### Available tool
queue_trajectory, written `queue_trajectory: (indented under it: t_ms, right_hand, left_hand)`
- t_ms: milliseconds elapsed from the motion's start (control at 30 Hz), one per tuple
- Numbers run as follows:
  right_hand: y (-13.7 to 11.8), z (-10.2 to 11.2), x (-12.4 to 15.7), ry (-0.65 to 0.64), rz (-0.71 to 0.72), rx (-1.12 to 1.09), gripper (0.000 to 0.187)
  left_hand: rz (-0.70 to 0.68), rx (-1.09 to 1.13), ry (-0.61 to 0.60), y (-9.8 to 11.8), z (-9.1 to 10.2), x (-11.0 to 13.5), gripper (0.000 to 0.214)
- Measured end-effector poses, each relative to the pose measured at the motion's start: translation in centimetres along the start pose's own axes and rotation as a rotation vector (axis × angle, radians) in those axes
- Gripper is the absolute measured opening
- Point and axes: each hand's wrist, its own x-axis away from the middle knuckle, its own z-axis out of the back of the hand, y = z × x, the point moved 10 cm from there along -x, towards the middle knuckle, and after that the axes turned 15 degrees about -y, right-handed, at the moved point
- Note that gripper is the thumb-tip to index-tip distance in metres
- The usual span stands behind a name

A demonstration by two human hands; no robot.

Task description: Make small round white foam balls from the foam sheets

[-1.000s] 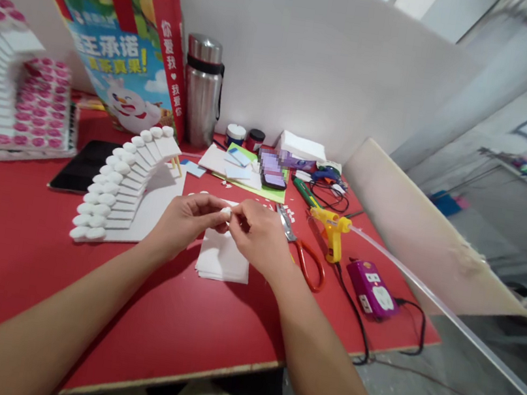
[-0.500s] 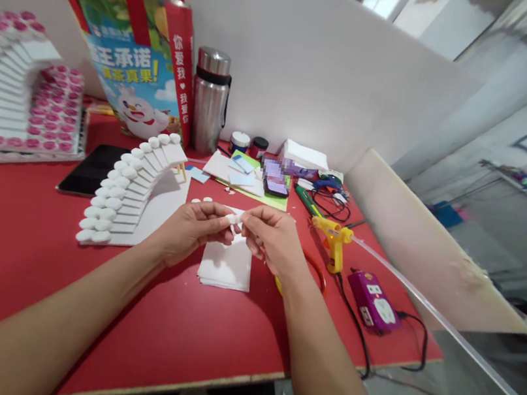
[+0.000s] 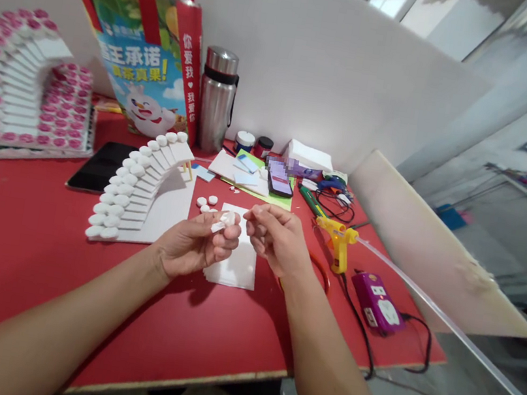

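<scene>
My left hand (image 3: 197,244) is curled over the red table, pinching a small white foam piece (image 3: 224,220) between thumb and fingers. My right hand (image 3: 277,239) hovers just to its right with fingers bent and the thumb and forefinger pinched together; whether anything is in them I cannot make out. Both hands float above a stack of white foam sheets (image 3: 238,266). To the left stands a white foam staircase model (image 3: 138,189) edged with round white buttons. A few loose white rounds (image 3: 206,202) lie beside it.
A yellow glue gun (image 3: 339,238) with a long clear stick, a purple power socket (image 3: 374,301) and red-handled scissors (image 3: 320,273) lie to the right. A steel flask (image 3: 216,101), a printed bag (image 3: 141,67), a black tablet (image 3: 100,166), a phone (image 3: 279,180) and a pink-dotted model (image 3: 23,82) stand behind.
My hands have drawn apart: the right let go of the white piece, which stays in the left. The left hand turned palm-up and lowered. The camera shifted slightly left.
</scene>
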Motion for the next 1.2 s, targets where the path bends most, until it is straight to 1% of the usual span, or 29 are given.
queue_trajectory:
  t_ms: [133,233,300,400,467,567,700,933,1000,1100,1200]
  right_hand:
    - [-0.6,0.4,0.2,0.033,0.05,0.049,0.034]
    - [-1.3,0.2,0.4,0.027,0.093,0.198,0.039]
    - [-1.9,-0.2,0.6,0.02,0.127,0.353,0.036]
    - [-2.3,-0.6,0.7,0.032,0.163,0.554,0.026]
    - [-2.4,-0.8,0.8,0.044,0.179,0.624,0.022]
    - [-2.5,-0.8,0.8,0.057,0.19,0.669,0.019]
    - [-2.4,-0.9,0.8,0.043,0.187,0.701,0.016]
    - [-3.5,-1.8,1.5,0.056,0.295,0.95,0.017]
    - [-3.5,-1.8,1.3,0.06,0.299,0.975,0.017]
    - [-3.4,-1.7,1.0,0.058,0.26,0.982,0.016]
    - [-4.0,-1.8,1.9,0.08,0.187,1.07,0.015]
  left_hand:
    - [-0.007,-0.07,0.032,0.1,0.9,-0.2,0.029]
    - [-0.023,-0.196,0.08,0.4,1.9,-0.4,0.03]
    - [-0.053,-0.26,0.094,0.8,2.2,-0.5,0.027]
    - [-0.091,-0.295,0.125,1.3,2.7,-0.4,0.023]
    - [-0.11,-0.296,0.166,1.6,3.2,-0.1,0.023]
    - [-0.119,-0.305,0.205,1.8,3.6,0.1,0.025]
    - [-0.122,-0.34,0.197,2.1,3.6,-0.1,0.025]
    - [-0.091,-0.413,0.185,2.3,4.0,-0.2,0.023]
    - [-0.083,-0.401,0.187,2.1,4.2,-0.2,0.023]
    - [-0.091,-0.363,0.21,1.9,4.5,-0.1,0.025]
    - [-0.111,-0.322,0.269,2.1,4.9,0.1,0.028]
